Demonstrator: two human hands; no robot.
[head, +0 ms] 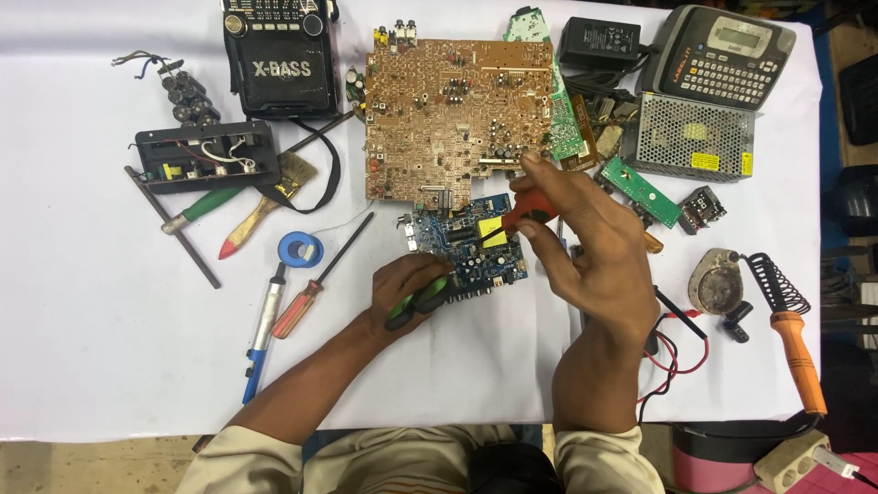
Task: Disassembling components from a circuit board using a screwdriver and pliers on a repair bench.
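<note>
Head view: white-covered table (110, 348) crowded with a large brown circuit board (439, 119), black radio (281, 59), paintbrush (265, 203), soldering iron (794, 343). Small blue circuit board (471, 247) sits mid-table, just below the brown one. Left hand (407, 293) curled around a green-handled tool (416, 300) at the blue board's lower-left edge. Right hand (576, 242) pinches an orange-handled screwdriver (521, 215), tip down on the blue board.

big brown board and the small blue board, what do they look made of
Big brown board: looks like paper-phenolic laminate, matte tan, dotted with dull solder points. Small blue board: likely fibreglass under a glossy blue coating, carrying components. The left hand rests at its edge; the right hand holds a red-handled tool over it.
</note>
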